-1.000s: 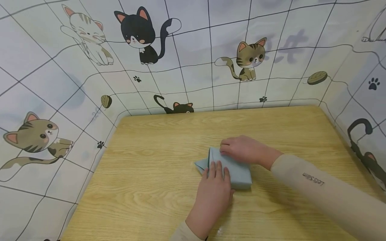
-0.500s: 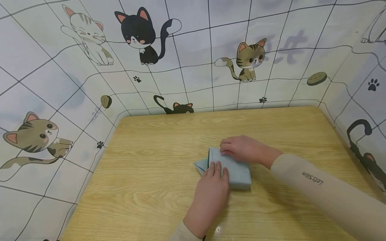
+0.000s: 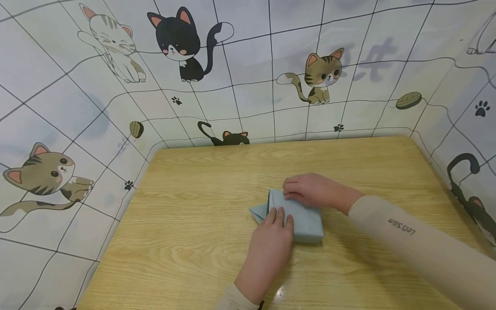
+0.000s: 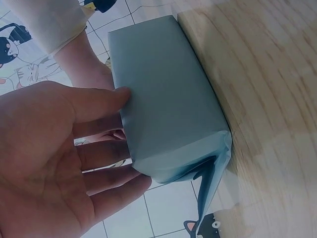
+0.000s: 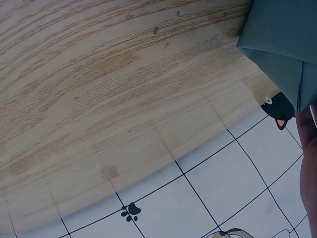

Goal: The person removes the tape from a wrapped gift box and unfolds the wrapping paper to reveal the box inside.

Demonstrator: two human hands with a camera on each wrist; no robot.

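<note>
A box wrapped in light blue paper (image 3: pixel 304 221) lies on the wooden table (image 3: pixel 186 206). From its left end sticks out a pointed paper flap (image 3: pixel 258 212), which shows as a loose crease in the left wrist view. My left hand (image 3: pixel 271 245) rests on the near left part of the box with straight, slightly spread fingers. In the left wrist view its fingertips (image 4: pixel 124 191) touch the edge of the paper. Across the far edge of the box, my right hand (image 3: pixel 310 189) holds the paper with bent fingers. Its thumb is mostly hidden.
A sheet with printed cats and grid lines (image 3: pixel 252 86) stands behind the table and along its left and right sides. The table's far edge meets this sheet. Beige sleeves cover both forearms.
My left hand has drawn slightly back and left, and its thumb no longer shows on the near side. The right hand and the wrapped box have stayed nearly still.
</note>
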